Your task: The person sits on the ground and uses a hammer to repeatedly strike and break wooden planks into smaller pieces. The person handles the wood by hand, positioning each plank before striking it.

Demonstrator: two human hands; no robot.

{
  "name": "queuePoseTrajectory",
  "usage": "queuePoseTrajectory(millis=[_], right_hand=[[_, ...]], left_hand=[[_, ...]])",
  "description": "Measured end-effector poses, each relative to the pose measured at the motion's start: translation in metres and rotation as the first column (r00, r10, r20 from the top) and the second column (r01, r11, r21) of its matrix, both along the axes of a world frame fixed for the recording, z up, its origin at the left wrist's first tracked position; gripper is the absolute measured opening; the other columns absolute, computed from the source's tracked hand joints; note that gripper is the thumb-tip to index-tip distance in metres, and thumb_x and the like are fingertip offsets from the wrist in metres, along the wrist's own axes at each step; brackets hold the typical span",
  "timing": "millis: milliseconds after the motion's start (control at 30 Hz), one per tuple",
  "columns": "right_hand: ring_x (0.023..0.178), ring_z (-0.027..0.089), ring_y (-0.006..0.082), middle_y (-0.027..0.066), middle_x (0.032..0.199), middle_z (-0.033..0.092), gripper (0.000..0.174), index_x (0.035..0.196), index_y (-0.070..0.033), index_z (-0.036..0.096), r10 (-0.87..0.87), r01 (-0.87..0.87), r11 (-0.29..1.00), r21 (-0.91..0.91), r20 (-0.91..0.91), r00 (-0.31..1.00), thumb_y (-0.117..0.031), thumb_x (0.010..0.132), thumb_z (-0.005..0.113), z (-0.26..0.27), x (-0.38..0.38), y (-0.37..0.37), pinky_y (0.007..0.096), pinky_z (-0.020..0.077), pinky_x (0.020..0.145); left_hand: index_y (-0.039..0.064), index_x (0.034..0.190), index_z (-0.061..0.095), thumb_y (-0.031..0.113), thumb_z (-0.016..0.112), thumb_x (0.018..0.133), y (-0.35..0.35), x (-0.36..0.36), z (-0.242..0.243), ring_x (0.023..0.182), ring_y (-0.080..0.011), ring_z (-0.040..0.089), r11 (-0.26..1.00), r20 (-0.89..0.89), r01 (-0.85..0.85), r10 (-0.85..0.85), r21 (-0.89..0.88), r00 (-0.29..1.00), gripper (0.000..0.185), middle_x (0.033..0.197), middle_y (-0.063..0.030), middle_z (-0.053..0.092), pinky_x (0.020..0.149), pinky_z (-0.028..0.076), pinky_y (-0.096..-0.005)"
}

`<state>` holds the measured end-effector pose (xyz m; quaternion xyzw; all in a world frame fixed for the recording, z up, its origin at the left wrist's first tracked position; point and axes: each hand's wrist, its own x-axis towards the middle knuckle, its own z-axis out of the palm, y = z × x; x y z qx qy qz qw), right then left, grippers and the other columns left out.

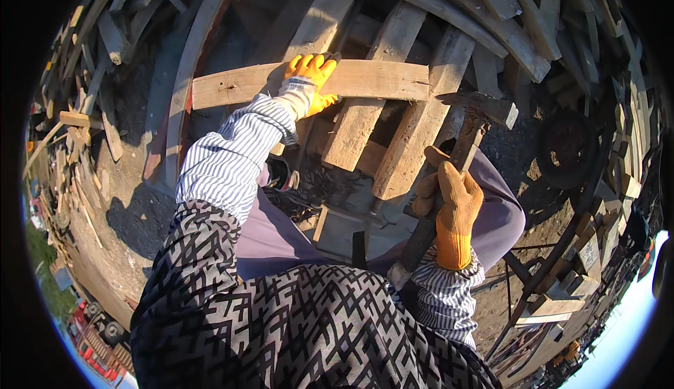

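Observation:
My left hand [310, 81], in a yellow-coated work glove, grips a short wooden plank [379, 79] around its middle. The plank lies crosswise over several thicker wooden beams [358, 131] that slope towards me. In an orange glove, my right hand [454, 204] is closed around the handle of a claw hammer [476, 110]. The hammer's rusty head is raised, just right of the plank's right end and apart from it. A worn wooden shaft shows below the head, and a dark grip runs down past my wrist.
A long board with a reddish edge [197, 68] stands at my left. Scrap timber [89, 178] is heaped on the left, and stacked wood offcuts [584, 262] line the right. Beyond the beams lie long planks [421, 2]. A dark round object [566, 147], perhaps a wheel, rests at the right.

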<state>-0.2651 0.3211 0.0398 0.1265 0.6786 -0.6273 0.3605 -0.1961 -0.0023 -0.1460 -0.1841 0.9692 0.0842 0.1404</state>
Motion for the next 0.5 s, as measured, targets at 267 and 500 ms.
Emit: queuePoseTrajectory(millis=[267,500], right_hand=[[0.048,0.053,0.0110,0.0047,0.067,0.062,0.034,0.119,-0.001,0.075,0.098,-0.070,0.987,0.145,-0.198,0.975,-0.031,0.106,0.067,-0.053,-0.044,-0.037,0.0268,0.0393,0.045],[0.048,0.057,0.0148,0.0078,0.072,0.067,0.036,0.100,0.002,0.074,0.259,-0.250,0.921,0.300,0.011,0.966,-0.033,0.102,0.069,-0.070,-0.059,-0.033,0.0288,0.0450,0.048]], left_hand=[[0.016,0.148,0.056,0.040,0.088,0.082,-0.007,0.002,-0.037,0.142,-0.0352,0.049,0.996,-0.145,0.040,-0.052,-0.082,0.988,0.077,0.146,-0.0150,0.057,0.125,0.029,-0.0534],[0.020,0.154,0.053,0.044,0.088,0.083,-0.007,-0.020,0.015,0.149,-0.0357,0.046,0.998,0.019,-0.023,0.021,0.064,1.000,0.083,0.158,-0.0153,0.052,0.128,0.026,-0.0499]])
